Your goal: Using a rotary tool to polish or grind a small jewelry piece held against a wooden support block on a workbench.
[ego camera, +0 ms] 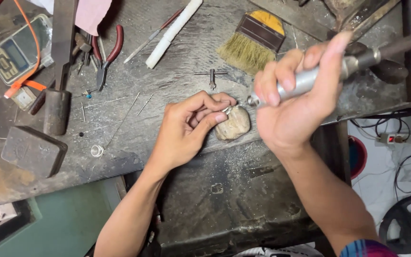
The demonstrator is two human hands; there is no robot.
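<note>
My left hand (191, 126) pinches a small silver ring (227, 110) against a worn wooden bench peg (234, 125) at the middle of the grey workbench (177, 62). My right hand (293, 102) grips the metal handpiece of a rotary tool (310, 78), whose tip points left at the ring. The handpiece's dark flexible shaft (405, 44) runs off to the upper right.
A bristle brush (255, 40), a white rod (173, 32), a small chuck key (211, 76), red-handled pliers (106, 52), a digital scale (15, 50), a steel block (33, 150), a loose ring (97, 151) and thin wires lie about. A power strip (396, 139) sits lower right.
</note>
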